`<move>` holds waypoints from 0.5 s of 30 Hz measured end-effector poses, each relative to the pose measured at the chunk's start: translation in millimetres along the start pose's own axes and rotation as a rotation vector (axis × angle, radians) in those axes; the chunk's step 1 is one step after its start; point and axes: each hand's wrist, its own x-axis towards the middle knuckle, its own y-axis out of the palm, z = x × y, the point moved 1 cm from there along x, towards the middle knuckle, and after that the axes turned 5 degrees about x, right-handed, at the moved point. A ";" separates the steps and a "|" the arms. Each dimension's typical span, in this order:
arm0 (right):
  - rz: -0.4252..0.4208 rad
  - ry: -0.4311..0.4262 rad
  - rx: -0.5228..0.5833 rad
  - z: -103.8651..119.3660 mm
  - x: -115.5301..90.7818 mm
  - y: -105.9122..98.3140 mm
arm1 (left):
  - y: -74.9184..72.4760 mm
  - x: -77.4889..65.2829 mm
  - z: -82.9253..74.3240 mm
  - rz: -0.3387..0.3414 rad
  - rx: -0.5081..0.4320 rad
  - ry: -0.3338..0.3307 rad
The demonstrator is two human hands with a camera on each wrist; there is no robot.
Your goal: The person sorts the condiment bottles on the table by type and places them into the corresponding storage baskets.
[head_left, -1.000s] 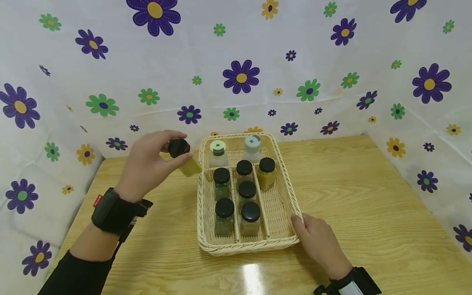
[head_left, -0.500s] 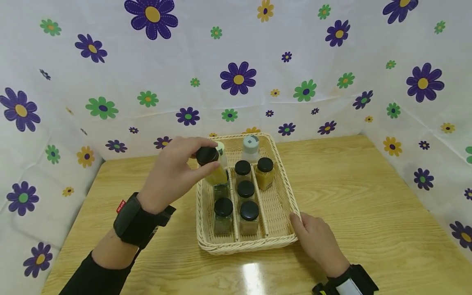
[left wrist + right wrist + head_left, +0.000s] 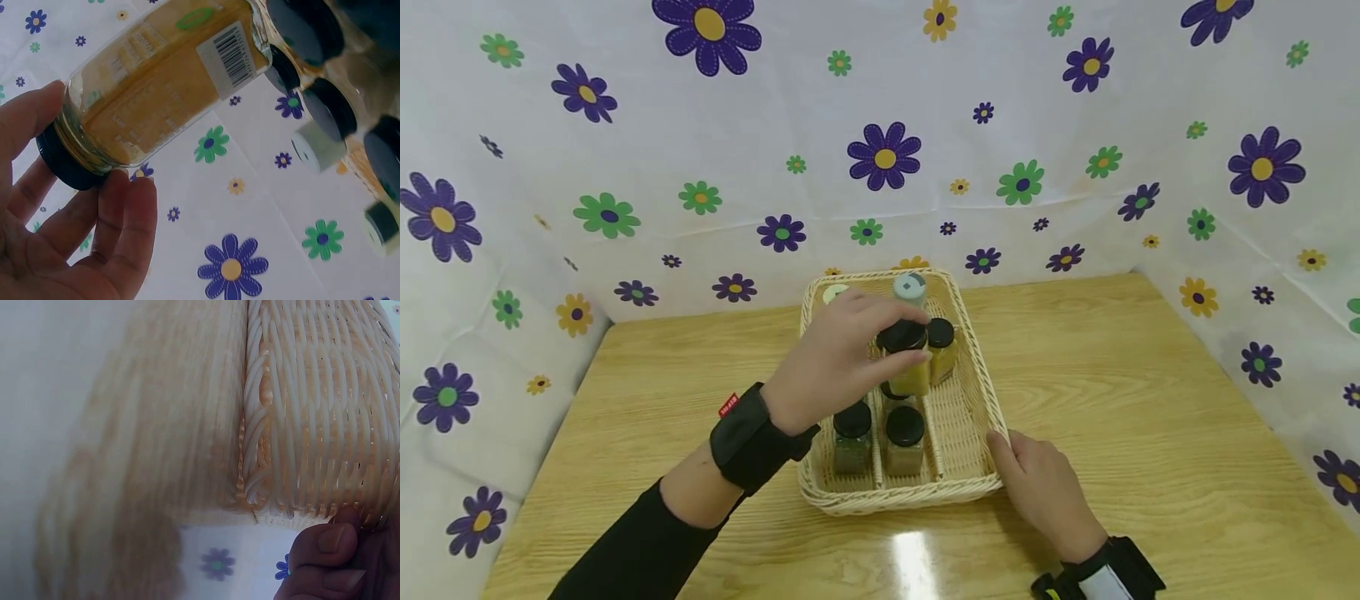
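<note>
My left hand [image 3: 842, 354] holds a glass spice jar [image 3: 912, 375] by its black lid, over the middle of the wicker basket [image 3: 895, 500]. In the left wrist view this jar [image 3: 162, 81] has yellow-brown powder inside and a barcode label, and thumb and fingers grip round its lid. Just right of it in the head view stands another yellow jar [image 3: 942, 354] with a black lid. Nearer the front are a dark green herb jar [image 3: 853, 442] and a pale brown jar [image 3: 906, 442]. My right hand [image 3: 1048, 492] grips the basket's front right corner, thumb over the rim.
Wicker dividers part the basket into a back section and several front lanes. Two pale-capped bottles stand at the back, one with a grey-blue cap [image 3: 910, 287]. The left hand hides some jars. A flowered cloth [image 3: 1030, 108] rises behind the wooden table [image 3: 1150, 417].
My left hand has carried the yellow jar rightward from outside the basket's left rim to above the middle lane. The right hand keeps its grip on the corner, and the basket stays put.
</note>
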 end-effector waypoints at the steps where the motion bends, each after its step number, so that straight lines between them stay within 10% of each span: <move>1: -0.004 -0.003 -0.002 0.0 0.3 -0.1 | 2.8 2.5 -1.8 0.003 0.002 0.011; 15: 0.016 -0.001 0.011 -1.3 1.2 -1.0 | 49.6 18.0 -12.4 0.236 -0.039 0.139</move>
